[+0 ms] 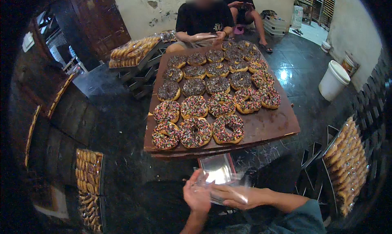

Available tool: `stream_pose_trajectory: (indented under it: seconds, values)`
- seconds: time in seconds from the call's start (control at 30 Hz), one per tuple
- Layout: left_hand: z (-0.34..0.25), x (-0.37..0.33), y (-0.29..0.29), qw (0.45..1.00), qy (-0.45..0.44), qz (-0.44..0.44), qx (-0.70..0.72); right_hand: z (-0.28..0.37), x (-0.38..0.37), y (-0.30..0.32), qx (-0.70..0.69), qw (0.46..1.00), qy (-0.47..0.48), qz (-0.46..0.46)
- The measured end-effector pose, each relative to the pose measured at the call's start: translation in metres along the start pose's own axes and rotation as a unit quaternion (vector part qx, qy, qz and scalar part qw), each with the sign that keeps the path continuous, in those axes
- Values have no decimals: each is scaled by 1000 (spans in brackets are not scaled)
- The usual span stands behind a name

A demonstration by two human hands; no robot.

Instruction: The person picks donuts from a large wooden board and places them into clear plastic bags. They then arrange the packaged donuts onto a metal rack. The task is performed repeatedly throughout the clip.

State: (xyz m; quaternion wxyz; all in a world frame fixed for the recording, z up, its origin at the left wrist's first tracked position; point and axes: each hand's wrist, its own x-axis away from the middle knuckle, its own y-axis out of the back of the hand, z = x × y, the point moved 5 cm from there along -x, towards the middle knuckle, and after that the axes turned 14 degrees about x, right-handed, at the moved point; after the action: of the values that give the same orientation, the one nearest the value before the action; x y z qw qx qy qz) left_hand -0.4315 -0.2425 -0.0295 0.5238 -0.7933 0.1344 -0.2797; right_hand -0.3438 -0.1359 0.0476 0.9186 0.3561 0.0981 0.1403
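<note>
Over my lap I hold a clear plastic bag [218, 198] between both hands, just in front of the table. My left hand [197, 195] is closed on the bag's left side, its fingers pointing up. From the right, my right hand [245, 198] grips the film; it is a little blurred, and the plastic partly covers its fingers. Behind the bag lies a shiny flat stack of clear plastic [218, 168] with a red edge. Nearest my hands on the board is a doughnut with coloured sprinkles [228, 129], one of several there.
The brown board [269, 125] bears rows of doughnuts, dark-sprinkled ones [194, 87] farther back. Across it a person [204, 25] handles clear plastic; another sits behind. Trays of wrapped doughnuts stand at far left [134, 52], lower left [89, 170] and right [346, 164]. A white bucket [334, 80] is at right.
</note>
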Motion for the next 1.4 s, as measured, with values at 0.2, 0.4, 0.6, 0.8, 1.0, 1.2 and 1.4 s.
stream_pose_trajectory:
  seconds: [0.2,0.4,0.6,0.8,1.0,1.2,1.4]
  values:
    - [-50,-28,26,962,88,-29,257,-53,39,83,203,905,-105,-359]
    - [-7,-21,14,879,245,-28,409,-100,-9,119,256,876,-277,-301]
    - [3,-15,12,880,243,-41,406,-118,-11,127,120,893,-235,-365]
    - [-6,-22,36,931,137,-74,329,-63,23,85,-327,855,-139,-377]
    - [-14,-20,-8,976,7,139,168,-28,20,47,-221,884,-177,-372]
    - [-8,-22,-9,951,84,77,289,-2,-13,36,123,917,-190,-330]
    - [-9,-14,-22,961,50,173,211,-42,9,10,-114,898,-241,-350]
